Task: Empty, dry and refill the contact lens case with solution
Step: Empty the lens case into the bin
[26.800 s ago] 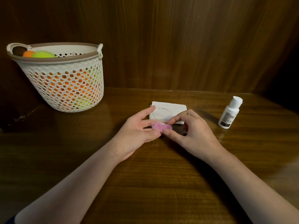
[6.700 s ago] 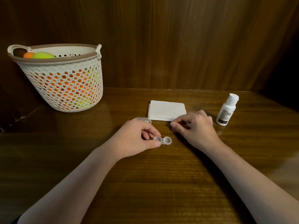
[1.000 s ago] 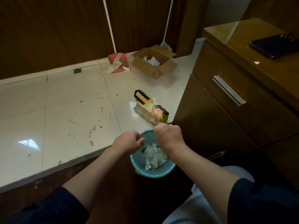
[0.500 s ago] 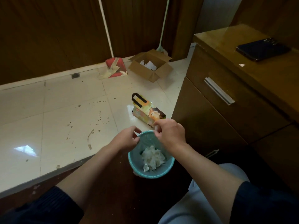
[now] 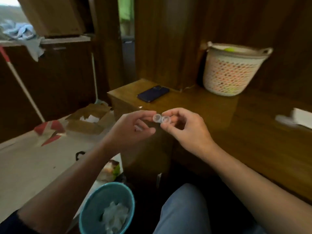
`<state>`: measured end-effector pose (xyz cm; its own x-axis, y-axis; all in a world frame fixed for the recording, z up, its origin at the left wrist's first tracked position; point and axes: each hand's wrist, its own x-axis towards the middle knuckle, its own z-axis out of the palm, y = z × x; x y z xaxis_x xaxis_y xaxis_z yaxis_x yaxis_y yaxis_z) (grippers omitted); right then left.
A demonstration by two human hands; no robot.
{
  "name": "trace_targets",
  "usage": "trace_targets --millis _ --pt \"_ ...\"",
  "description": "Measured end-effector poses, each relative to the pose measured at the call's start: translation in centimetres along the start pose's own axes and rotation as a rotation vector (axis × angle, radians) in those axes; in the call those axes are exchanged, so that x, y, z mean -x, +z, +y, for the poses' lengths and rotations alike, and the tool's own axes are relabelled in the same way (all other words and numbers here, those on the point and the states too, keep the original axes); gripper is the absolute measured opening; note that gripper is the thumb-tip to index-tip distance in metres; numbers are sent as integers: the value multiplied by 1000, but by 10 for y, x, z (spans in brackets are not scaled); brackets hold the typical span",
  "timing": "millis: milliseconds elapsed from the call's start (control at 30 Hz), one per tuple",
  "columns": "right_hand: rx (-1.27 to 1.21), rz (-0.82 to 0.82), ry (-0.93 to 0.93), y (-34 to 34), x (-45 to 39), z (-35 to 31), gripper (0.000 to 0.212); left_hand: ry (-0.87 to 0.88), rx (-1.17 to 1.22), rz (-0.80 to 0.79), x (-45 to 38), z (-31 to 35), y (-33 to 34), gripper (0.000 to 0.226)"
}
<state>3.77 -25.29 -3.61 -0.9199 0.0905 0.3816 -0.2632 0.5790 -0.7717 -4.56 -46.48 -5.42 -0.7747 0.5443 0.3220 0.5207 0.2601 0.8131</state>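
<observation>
Bin [image 5: 87,215] sits low in my head view, teal, with crumpled white tissue [image 5: 114,217] inside. On the desk [image 5: 219,115] a white mesh basket [image 5: 231,71] holds orange and green balls, blurred through the holes; a dark phone [image 5: 153,93] lies near the desk's corner and a white pad [image 5: 302,118] at the right edge. A torn cardboard box [image 5: 89,120] with white scraps rests on the floor. I see the clear lens case [image 5: 161,119] held in the air before the desk, both wells uncapped. Left hand [image 5: 133,130] pinches its left end between thumb and forefinger, other fingers curled. Right hand [image 5: 187,130] pinches the right end likewise.
</observation>
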Motion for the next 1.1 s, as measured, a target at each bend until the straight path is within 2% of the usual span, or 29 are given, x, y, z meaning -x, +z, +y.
trace_targets --millis 267,533,700,833,1100 --pt "133 359 129 -198 89 33 24 239 135 -254 -90 130 166 39" --pt "246 462 272 -302 152 86 24 342 75 -393 -140 183 302 20" --pt "333 415 426 -336 161 127 30 376 -49 -474 -166 179 355 20" --pt "442 342 500 -342 152 149 27 347 -117 -525 -181 163 377 20" --pt "522 311 466 -336 148 168 23 373 -111 -515 -184 143 384 20"
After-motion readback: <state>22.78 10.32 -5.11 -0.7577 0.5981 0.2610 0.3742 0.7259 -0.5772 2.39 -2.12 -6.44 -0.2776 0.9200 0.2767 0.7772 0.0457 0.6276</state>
